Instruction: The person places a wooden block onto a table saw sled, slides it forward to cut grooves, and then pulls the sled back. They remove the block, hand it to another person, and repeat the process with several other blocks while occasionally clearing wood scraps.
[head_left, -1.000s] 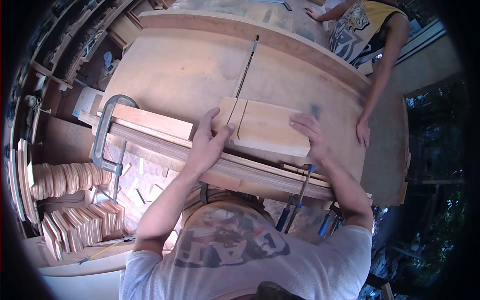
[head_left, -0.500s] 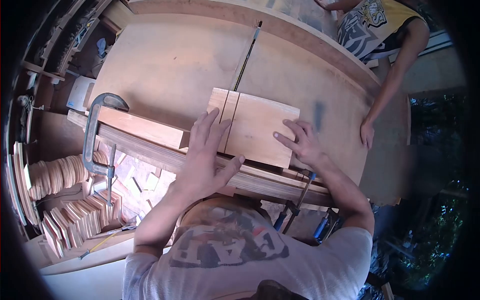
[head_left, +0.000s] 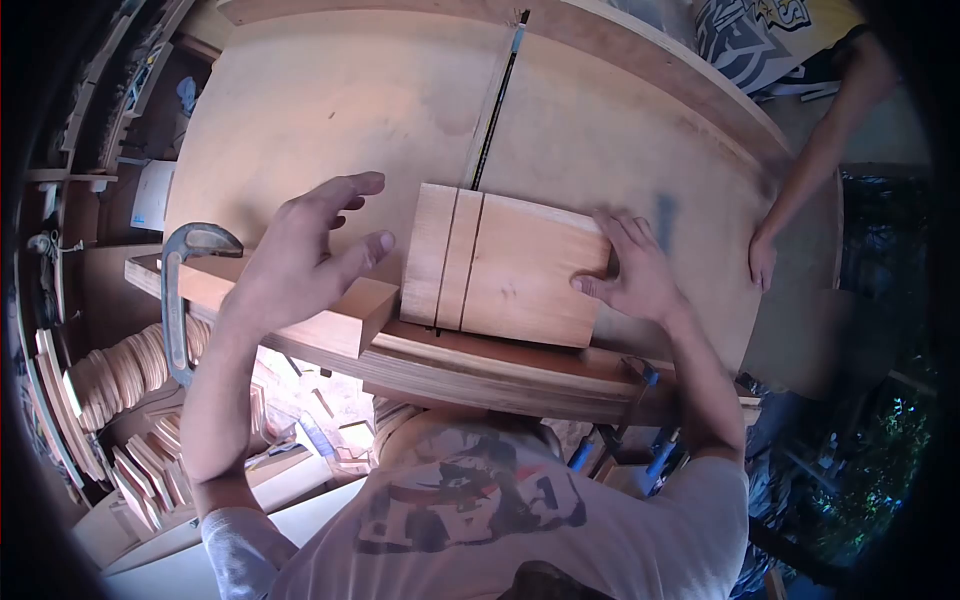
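A rectangular wooden board (head_left: 530, 265) with two dark parallel grooves near its left end lies on the worktable (head_left: 400, 110). My left hand (head_left: 310, 250) is raised left of the board, fingers apart and holding nothing, above a wooden block (head_left: 350, 322) on the table's near edge. At the board's right end is my right hand (head_left: 640, 268), its thumb on the top face and its fingers around the far right corner. A thin dark strip (head_left: 497, 110) runs from the board's far edge toward the back rail.
A C-clamp (head_left: 175, 300) grips the near edge at left. Blue-handled clamps (head_left: 660, 455) hang below at right. A co-worker's forearm (head_left: 810, 175) reaches onto the table's right side. Stacked wood pieces (head_left: 120, 375) stand at lower left.
My left hand has come off the board and moved left. My right hand remains at the board's right end. The whole view has shifted slightly.
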